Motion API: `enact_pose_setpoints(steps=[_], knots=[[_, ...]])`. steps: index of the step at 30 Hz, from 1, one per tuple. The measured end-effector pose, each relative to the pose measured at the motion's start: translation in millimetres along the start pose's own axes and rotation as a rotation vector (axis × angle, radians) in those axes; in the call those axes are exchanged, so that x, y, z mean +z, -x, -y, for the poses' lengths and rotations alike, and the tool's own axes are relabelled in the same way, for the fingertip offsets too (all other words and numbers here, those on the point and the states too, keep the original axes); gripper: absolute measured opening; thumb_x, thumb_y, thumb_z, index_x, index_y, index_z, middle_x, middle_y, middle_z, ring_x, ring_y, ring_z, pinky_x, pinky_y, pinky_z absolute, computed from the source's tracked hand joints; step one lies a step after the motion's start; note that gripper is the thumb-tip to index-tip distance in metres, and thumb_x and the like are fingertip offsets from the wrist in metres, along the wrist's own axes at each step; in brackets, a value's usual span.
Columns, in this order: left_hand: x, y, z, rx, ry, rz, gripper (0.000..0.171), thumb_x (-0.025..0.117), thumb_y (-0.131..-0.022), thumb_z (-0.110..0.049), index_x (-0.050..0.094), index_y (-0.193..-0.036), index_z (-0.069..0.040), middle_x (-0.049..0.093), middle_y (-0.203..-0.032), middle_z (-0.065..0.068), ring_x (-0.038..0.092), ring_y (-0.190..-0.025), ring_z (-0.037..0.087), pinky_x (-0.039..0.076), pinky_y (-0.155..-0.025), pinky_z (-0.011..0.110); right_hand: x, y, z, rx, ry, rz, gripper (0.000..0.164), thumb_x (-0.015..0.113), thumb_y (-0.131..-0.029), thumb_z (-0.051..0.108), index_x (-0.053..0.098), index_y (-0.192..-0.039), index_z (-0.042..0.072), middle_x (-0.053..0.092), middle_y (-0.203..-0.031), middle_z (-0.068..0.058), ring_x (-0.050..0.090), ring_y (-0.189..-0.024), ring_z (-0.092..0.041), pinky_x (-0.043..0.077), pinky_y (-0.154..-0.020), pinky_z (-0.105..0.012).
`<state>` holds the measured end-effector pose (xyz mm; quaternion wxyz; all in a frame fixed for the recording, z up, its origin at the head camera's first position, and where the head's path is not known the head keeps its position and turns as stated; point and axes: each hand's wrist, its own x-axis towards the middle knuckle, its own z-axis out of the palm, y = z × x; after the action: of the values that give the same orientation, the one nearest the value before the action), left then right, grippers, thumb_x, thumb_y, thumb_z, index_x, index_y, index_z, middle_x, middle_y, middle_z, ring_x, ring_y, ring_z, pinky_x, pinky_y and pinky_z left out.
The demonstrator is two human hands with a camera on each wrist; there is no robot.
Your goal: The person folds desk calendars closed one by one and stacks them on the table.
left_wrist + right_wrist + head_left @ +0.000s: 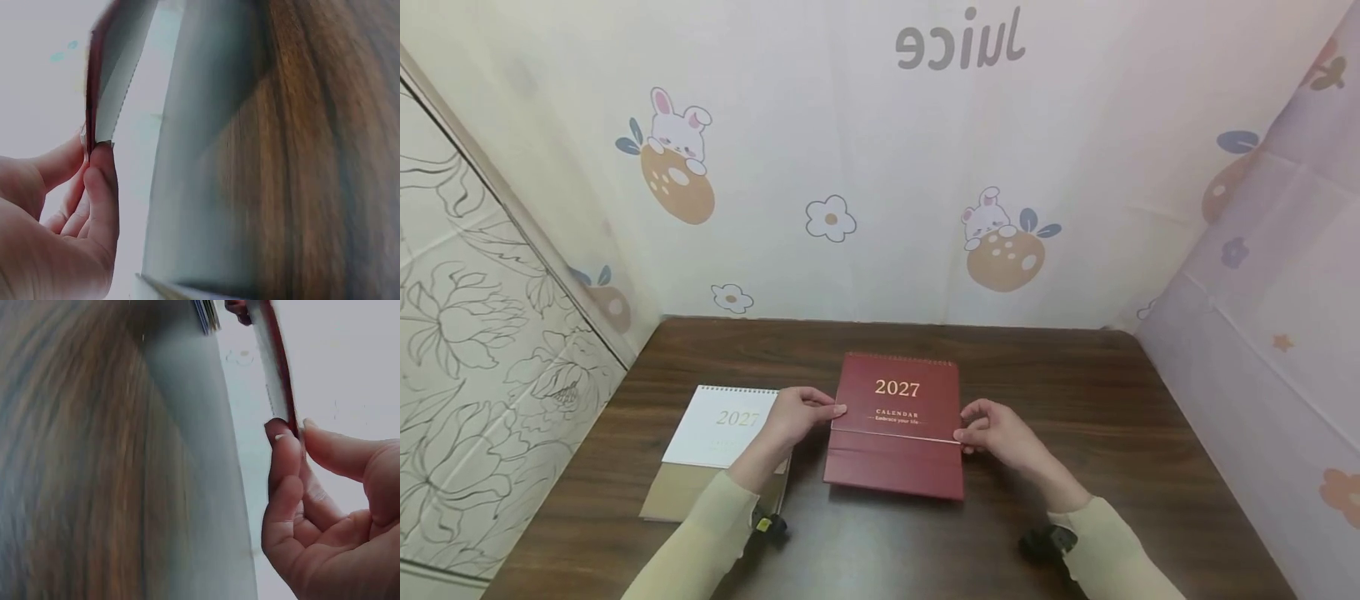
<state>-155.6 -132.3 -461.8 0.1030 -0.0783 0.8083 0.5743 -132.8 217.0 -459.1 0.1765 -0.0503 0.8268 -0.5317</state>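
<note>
A dark red desk calendar (895, 462) with gold "2027" lettering and a spiral binding along its top faces me in the middle of the head view. My left hand (797, 417) pinches its left edge between thumb and fingers. At the opposite edge, my right hand (1000, 433) holds it the same way. From the left wrist, the thumb and fingers (103, 181) press the cover and pages together, with the calendar's edge (92, 94) rising above them. In the right wrist view, the thin red edge (284, 369) stands between thumb and curled fingers.
A white desk calendar (700, 433) with a tan base stands to the left, partly behind my left forearm. Both rest areas are on a dark wooden table (1037, 358). A printed curtain (880, 150) hangs behind the table, and another covers the right side.
</note>
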Motion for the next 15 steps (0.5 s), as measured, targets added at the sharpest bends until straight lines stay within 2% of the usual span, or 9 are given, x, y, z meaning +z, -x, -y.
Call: enact_pose_setpoints(steps=[2, 5, 10, 15], knots=[[-4.6, 2.8, 1.1, -0.001, 0.006, -0.009, 0.028, 0.088, -0.077, -0.028, 0.075, -0.088, -0.006, 0.073, -0.087, 0.005, 0.065, -0.081, 0.017, 0.050, -0.075, 0.036, 3.9, -0.2, 2.4, -0.012, -0.020, 0.018, 0.053, 0.075, -0.090, 0.016, 0.050, -0.129, -0.009, 0.071, -0.080, -0.009, 0.066, -0.074, -0.023, 0.054, -0.072, -0.040], [-13.3, 6.9, 4.8, 0.003, -0.003, -0.014, 0.025, 0.086, -0.079, -0.025, 0.075, -0.088, -0.004, 0.072, -0.089, 0.005, 0.065, -0.081, 0.015, 0.051, -0.074, 0.035, 12.2, -1.3, 6.3, -0.040, -0.016, 0.051, 0.060, 0.076, -0.089, 0.016, 0.048, -0.134, -0.013, 0.071, -0.079, -0.009, 0.066, -0.073, -0.023, 0.054, -0.072, -0.039], [-30.0, 16.5, 11.2, 0.022, -0.058, -0.045, 0.025, 0.083, -0.083, -0.023, 0.074, -0.093, -0.002, 0.073, -0.089, 0.006, 0.065, -0.083, 0.016, 0.049, -0.073, 0.032, 31.9, -4.6, 11.5, -0.075, 0.024, 0.094, 0.055, 0.075, -0.090, 0.017, 0.053, -0.128, -0.015, 0.071, -0.076, -0.007, 0.065, -0.070, -0.021, 0.053, -0.071, -0.035], [-43.9, 25.2, 14.4, 0.086, -0.172, -0.095, 0.018, 0.080, -0.086, -0.021, 0.074, -0.092, -0.005, 0.073, -0.084, 0.004, 0.065, -0.080, 0.016, 0.048, -0.069, 0.031, 53.1, -7.2, 18.8, -0.099, 0.081, 0.091, 0.052, 0.075, -0.090, 0.016, 0.054, -0.126, -0.014, 0.071, -0.074, -0.003, 0.065, -0.068, -0.019, 0.051, -0.066, -0.032]])
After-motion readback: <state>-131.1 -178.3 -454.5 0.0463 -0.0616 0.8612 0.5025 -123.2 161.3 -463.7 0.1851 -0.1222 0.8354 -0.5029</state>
